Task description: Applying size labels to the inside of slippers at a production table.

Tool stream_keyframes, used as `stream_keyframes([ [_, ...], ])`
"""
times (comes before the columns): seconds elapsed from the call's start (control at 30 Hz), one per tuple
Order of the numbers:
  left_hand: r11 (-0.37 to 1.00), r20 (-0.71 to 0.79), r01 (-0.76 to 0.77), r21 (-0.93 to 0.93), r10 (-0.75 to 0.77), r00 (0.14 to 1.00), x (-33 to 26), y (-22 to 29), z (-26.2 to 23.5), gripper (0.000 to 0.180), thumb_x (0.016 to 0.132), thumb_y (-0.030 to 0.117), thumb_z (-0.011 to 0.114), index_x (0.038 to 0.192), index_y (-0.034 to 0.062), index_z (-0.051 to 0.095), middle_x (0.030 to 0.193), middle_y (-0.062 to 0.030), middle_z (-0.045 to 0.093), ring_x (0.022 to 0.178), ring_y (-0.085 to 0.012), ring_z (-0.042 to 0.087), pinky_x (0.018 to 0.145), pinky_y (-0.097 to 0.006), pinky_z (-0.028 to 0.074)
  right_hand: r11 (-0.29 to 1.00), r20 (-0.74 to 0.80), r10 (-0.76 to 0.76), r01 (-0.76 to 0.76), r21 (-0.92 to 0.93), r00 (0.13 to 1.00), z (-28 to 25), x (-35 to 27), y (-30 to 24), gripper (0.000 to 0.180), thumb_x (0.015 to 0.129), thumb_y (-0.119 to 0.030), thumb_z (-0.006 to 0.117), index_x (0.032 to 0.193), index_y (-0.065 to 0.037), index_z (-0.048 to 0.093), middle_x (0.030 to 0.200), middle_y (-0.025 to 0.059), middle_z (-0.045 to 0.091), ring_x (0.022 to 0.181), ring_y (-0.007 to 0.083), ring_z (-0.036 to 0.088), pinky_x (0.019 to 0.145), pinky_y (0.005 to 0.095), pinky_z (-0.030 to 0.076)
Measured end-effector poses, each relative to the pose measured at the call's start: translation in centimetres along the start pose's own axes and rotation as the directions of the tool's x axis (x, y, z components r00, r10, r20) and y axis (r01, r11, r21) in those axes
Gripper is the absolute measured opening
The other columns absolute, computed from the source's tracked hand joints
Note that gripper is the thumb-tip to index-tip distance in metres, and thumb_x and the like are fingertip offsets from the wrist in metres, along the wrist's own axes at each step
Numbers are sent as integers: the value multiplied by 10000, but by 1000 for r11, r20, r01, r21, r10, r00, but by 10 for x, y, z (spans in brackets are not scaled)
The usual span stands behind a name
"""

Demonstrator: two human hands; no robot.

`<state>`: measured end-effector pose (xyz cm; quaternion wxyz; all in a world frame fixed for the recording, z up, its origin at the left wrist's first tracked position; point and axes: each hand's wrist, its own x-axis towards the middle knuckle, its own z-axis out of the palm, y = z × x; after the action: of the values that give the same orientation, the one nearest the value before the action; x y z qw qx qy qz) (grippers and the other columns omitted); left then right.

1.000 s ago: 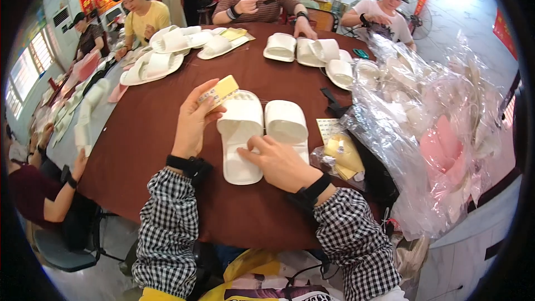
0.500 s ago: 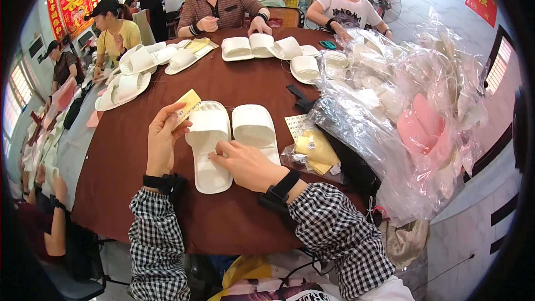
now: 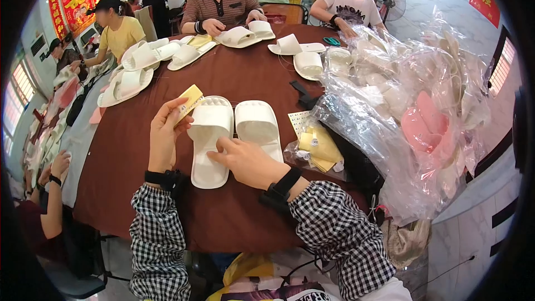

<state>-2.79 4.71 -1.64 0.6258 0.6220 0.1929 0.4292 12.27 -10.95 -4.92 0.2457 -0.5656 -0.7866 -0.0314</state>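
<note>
Two white slippers lie side by side on the brown table (image 3: 245,78) in front of me: the left slipper (image 3: 210,128) and the right slipper (image 3: 256,122). My left hand (image 3: 165,134) holds a small yellow card (image 3: 189,101) upright beside the toe strap of the left slipper. My right hand (image 3: 245,159) rests on the heel part of the left slipper, fingers pressing its sole. Both forearms wear black-and-white checked sleeves and dark wrist bands.
A clear bag of yellow cards (image 3: 317,147) lies right of the slippers. A big heap of clear plastic bags with white and pink slippers (image 3: 412,111) fills the right side. Other people (image 3: 223,0) sit around the table handling white slippers (image 3: 139,58). A black object (image 3: 304,95) lies mid-table.
My left hand has brought the yellow card closer to the left slipper's strap. My right hand stays on that slipper. The view has shifted slightly.
</note>
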Motion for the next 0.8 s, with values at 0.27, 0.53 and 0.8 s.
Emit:
stream_keyframes([
  [0.27,995,-53,5,95,0,999,0,1,2,277,1014,143,497,1244,54,624,1002,-17,648,834,-64,612,757,-221,510,1000,-14,11,-11,9,1000,4,2,3,496,746,66,588,1230,-44,587,1074,143,533,979,307,607,804,408,518],
  [0.53,943,75,-122,309,103,992,-7,6,17,304,1007,126,521,1286,49,614,944,-29,645,810,-67,584,739,-226,479,965,-173,254,-261,-19,952,-38,-4,25,248,820,-28,587,1063,-39,636,1059,120,587,967,311,624,805,423,521],
  [0.8,735,255,-328,594,215,943,-22,6,33,586,910,33,611,1466,76,432,1199,-167,583,955,-189,630,884,-321,512,812,-232,550,-579,-77,802,-53,-27,47,381,879,-166,630,1223,-40,526,1064,177,560,972,379,629,801,475,528],
])
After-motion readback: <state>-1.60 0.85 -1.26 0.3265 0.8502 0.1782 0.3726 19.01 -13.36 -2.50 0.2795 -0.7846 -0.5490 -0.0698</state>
